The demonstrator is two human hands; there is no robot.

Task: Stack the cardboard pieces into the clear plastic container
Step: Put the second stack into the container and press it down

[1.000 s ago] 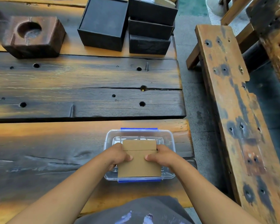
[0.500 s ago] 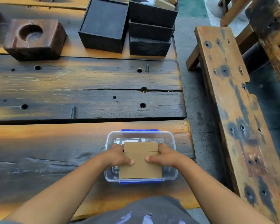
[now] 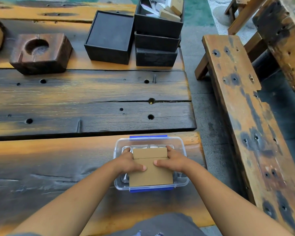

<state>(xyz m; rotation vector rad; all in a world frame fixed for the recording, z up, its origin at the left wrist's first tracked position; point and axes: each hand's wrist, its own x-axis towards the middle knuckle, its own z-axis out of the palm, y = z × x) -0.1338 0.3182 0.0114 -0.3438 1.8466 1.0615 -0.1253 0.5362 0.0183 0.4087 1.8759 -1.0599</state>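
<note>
The table (image 3: 85, 92) is rough, weathered wood, scorched dark and pitted with holes. The container (image 3: 183, 147) is clear glossy plastic with blue clips, holding matt brown cardboard pieces (image 3: 151, 174). At 12 o'clock sit matt black boxes (image 3: 109, 40).

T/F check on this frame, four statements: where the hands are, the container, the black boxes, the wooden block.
1. Both hands grip the cardboard pieces over the clear plastic container. True: left hand and right hand hold opposite sides.
2. The container has red clips. False: they are blue.
3. The top box of the black boxes stack is empty. False: it holds paper and cardboard bits.
4. The wooden block has a round recess on top. True.
</note>
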